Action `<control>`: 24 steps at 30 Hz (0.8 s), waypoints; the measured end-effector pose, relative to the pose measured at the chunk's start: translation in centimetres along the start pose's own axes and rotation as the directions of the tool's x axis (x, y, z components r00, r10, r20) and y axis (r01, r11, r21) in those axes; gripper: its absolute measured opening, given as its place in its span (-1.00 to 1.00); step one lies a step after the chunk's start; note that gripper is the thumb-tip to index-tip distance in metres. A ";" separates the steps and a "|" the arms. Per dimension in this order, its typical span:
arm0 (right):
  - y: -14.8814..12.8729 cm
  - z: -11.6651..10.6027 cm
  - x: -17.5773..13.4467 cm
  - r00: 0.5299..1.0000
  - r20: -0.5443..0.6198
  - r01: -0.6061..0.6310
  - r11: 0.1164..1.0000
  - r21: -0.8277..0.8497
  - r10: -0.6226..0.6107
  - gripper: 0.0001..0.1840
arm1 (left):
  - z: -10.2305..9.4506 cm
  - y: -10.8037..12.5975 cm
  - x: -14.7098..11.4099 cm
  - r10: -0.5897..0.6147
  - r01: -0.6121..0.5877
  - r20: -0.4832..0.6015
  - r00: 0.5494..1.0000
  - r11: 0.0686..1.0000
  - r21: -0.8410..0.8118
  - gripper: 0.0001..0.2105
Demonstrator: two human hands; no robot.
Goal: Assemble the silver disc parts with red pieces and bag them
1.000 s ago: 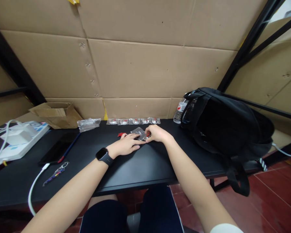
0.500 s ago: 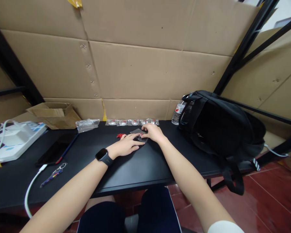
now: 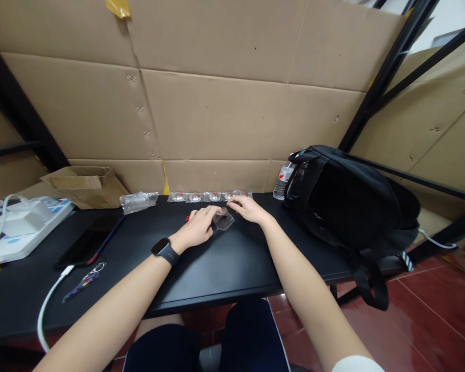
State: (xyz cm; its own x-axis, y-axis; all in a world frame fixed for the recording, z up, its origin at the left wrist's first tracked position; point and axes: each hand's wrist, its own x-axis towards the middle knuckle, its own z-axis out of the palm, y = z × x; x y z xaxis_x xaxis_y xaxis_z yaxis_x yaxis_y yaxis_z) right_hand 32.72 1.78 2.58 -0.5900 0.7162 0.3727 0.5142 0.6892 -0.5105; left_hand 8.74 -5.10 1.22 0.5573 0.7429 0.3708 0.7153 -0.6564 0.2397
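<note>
My left hand, with a dark watch on its wrist, is closed with its fingertips on a small clear plastic bag just above the black table. To the right, my right hand has its fingers bent together in a pinch by the upper edge of the bag. Whatever is between those fingertips is too small to make out. A bit of red cord shows behind my left hand, mostly hidden by it. Beyond the hands, a row of several round items in clear packets lies along the back edge, its right part touching the view of my right hand.
A black backpack and a water bottle stand at the right. Left are clear plastic bags, a paper bag, a phone, a keychain and a white power strip. A cardboard wall rises behind.
The small bag has been tilted up from lying flat. My left fingers have curled in and drawn up around it, and my right fingertips have come off its middle to its upper edge.
</note>
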 end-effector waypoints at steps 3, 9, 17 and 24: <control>0.8 -0.1 -0.2 0.999 -0.014 -0.036 0.999 -0.039 0.036 -0.73 | 0.5 0.0 0.2 -0.094 0.101 -0.081 0.992 0.990 0.093 -0.58; 1.1 0.9 0.2 0.999 0.042 0.017 1.000 0.007 -0.017 -0.94 | 0.7 -0.3 0.6 -0.157 0.164 -0.129 0.979 0.985 0.049 -0.92; 1.3 1.4 0.4 0.982 -0.011 -0.168 0.895 0.414 0.189 -0.79 | 0.0 -1.2 0.8 -0.412 0.372 -0.173 0.895 0.901 -0.223 -0.86; 1.2 2.2 0.1 0.966 0.054 -0.255 0.896 0.363 0.253 -0.53 | 0.3 -0.5 0.7 -0.422 0.401 -0.114 0.900 0.901 -0.167 -0.67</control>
State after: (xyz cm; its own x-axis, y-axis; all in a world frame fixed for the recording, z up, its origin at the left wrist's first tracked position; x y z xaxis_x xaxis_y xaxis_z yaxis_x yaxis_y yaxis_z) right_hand 31.88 2.46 0.35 -0.4736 0.8603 0.1887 0.3851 0.3949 -0.8341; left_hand 8.91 -4.21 1.06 0.1519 0.9301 0.3345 0.7976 -0.3152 0.5142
